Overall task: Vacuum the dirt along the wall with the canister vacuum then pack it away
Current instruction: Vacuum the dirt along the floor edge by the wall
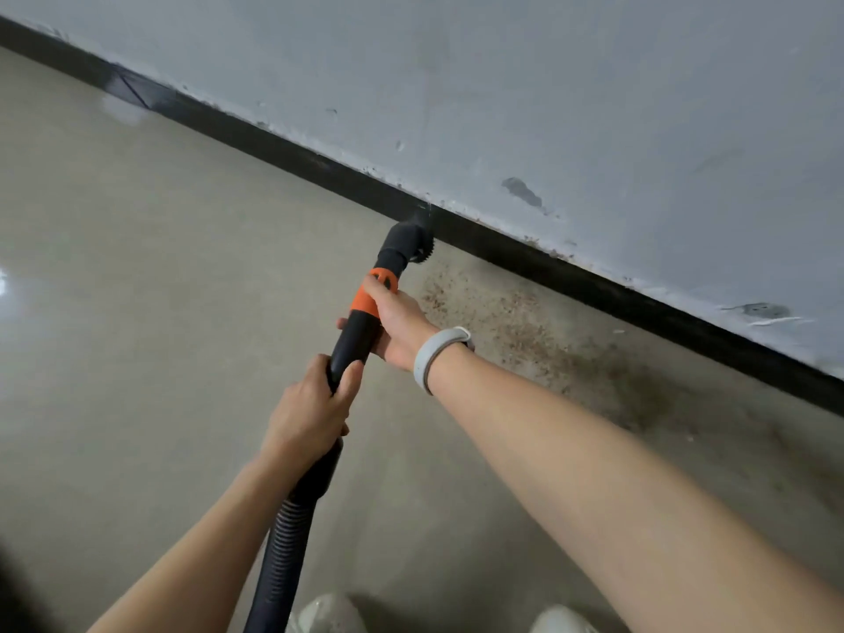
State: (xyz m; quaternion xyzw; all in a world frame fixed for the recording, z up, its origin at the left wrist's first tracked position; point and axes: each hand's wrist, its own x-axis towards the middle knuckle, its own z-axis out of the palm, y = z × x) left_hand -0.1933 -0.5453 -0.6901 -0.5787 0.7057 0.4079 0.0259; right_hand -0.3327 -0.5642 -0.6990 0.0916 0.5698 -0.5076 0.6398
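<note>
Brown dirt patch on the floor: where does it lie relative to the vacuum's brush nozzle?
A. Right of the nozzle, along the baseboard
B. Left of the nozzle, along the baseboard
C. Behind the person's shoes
A: the brown dirt patch spreads along the black baseboard to the right of the brush nozzle.

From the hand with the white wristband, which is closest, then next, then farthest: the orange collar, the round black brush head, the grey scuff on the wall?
From the right hand:
1. Orange collar on the wand, under its fingers.
2. Round black brush head, ahead at the skirting.
3. Grey scuff, up on the wall.
</note>
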